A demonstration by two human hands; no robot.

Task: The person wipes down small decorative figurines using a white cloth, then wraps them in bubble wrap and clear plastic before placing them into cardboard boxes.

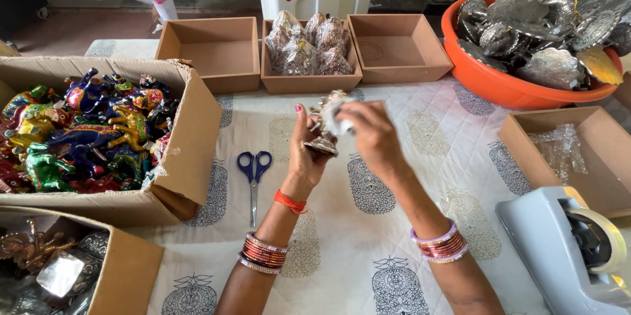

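Note:
My left hand (306,145) holds a small silver metal figurine (323,132) upright by its base, above the middle of the table. My right hand (370,132) grips the top of the same figurine, where clear plastic wrap (336,118) covers it. Both wrists carry red and gold bangles, and a red thread circles the left wrist. Blue-handled scissors (254,177) lie on the cloth just left of my left forearm.
A cardboard box of colourful animal figurines (92,134) stands at the left. Three brown trays sit at the back, the middle one (309,49) holding wrapped pieces. An orange tub of silver items (526,39) is at the back right. A tape dispenser (578,243) sits front right.

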